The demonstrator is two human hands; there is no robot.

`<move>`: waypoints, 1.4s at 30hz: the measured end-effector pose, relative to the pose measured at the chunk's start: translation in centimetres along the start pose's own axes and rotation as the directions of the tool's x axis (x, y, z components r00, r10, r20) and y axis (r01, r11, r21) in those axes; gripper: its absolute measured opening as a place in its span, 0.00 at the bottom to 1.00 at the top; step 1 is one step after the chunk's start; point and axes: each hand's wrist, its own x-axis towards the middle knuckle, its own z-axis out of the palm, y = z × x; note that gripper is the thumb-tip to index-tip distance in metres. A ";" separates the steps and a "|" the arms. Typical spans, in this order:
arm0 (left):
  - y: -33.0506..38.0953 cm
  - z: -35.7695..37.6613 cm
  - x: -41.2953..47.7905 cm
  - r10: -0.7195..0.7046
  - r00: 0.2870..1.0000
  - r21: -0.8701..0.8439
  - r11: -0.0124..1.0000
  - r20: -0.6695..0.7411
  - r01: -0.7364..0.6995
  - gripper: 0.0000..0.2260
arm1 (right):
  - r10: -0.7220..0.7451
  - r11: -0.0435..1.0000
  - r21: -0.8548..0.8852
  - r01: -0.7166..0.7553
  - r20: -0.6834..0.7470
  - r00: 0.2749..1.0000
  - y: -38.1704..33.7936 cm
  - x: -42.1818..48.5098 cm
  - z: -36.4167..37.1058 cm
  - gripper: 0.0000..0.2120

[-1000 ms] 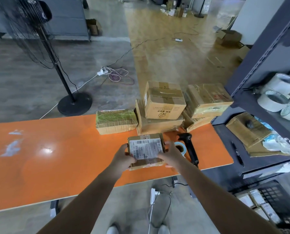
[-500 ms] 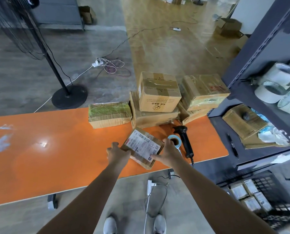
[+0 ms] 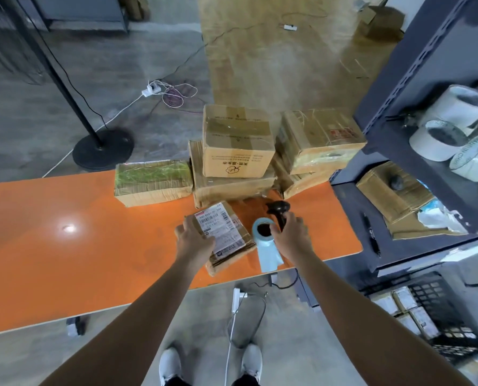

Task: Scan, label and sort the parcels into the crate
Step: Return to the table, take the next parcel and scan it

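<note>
Labelled parcel (image 3: 225,232) lies flat on orange table (image 3: 65,260), label up, near front edge. Left hand (image 3: 194,240) rests on its left side, fingers relaxed. Right hand (image 3: 290,235) curls round black scanner (image 3: 278,208) handle, beside blue label roll (image 3: 264,232). Crate (image 3: 427,291) on floor, lower right.

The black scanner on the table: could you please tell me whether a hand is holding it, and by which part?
Yes, the right hand grips the scanner by its handle; its head sticks out beyond the fingers.
</note>
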 end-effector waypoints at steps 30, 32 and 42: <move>0.1 -2.2 -3.8 0.139 0.990 0.247 0.959 0.006 -0.137 0.40 | -0.065 0.890 0.452 -0.060 0.256 0.964 -6.7 -3.5 -4.5 0.07; -0.2 -3.0 -4.2 0.142 0.989 0.251 0.957 0.028 -0.145 0.40 | -0.067 0.885 0.457 -0.091 0.317 0.946 -8.6 -4.8 -4.4 0.08; -1.2 -5.3 -5.3 0.234 0.966 0.241 0.936 0.110 -0.255 0.38 | -0.034 0.910 0.401 -0.109 0.333 0.942 -12.4 -7.6 -3.4 0.11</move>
